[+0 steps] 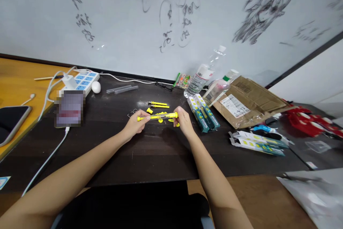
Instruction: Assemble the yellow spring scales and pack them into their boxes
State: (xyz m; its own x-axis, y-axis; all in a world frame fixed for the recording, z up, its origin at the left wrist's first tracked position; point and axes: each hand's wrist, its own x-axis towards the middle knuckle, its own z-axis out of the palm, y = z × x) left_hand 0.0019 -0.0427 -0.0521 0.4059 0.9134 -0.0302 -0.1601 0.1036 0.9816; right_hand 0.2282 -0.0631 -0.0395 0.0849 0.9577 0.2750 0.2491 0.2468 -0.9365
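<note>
I read little for certain here: the whiteboard [171, 18] carries scrawled characters and a sketched figure, none of it legible to me. The two long boxes [203, 113] show large yellow characters on a teal and white print, too small to read. The cardboard parcel [249, 102] bears a white shipping label with printing I cannot make out. The bottle [202, 75] has a white label, also unreadable.

I take the yellow tube tool [157, 117] as my landmark. It lies level above the dark table [150, 154], held at both ends. My left hand [136, 123] pinches its left end between thumb and fingertips, wrist low, forearm running back toward me. My right hand [183, 120] grips its right end, fingers curled over the yellow cap, forearm angling in from the lower right.

Just behind the tool lie two thin yellow pens [158, 104]; small yellow bits [160, 120] sit directly under it. The long boxes are just right of it, the parcel and bottle further right and behind. The power strip [83, 80] and a white egg-shaped thing [95, 86] sit well to its left rear, and a phone [12, 122] lies far left.
</note>
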